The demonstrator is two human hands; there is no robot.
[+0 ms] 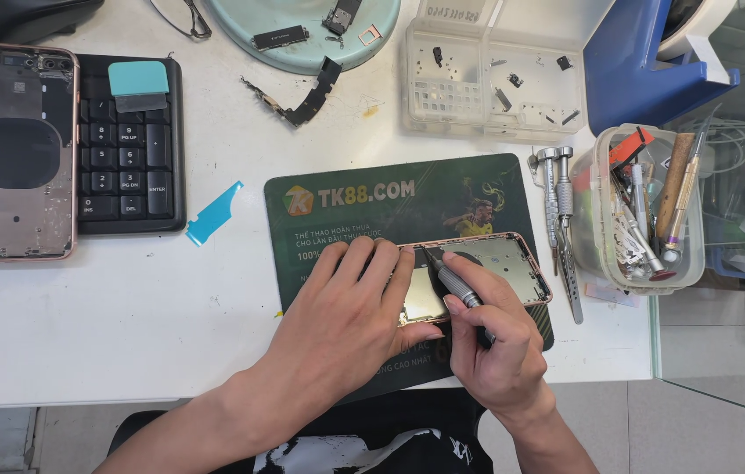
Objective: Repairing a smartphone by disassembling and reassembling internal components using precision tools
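Right hand (500,347) pinches screwdriver (453,285) | left hand (350,307) flat, pressing phone housing (513,268) | risk: tip slipping; scratching frame

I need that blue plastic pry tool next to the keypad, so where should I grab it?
Grip the blue pry tool by its wide lower-left end, coming from the bare table below it. It lies flat and slanted, its narrow tip pointing up-right, and the black keypad crowds its upper left.
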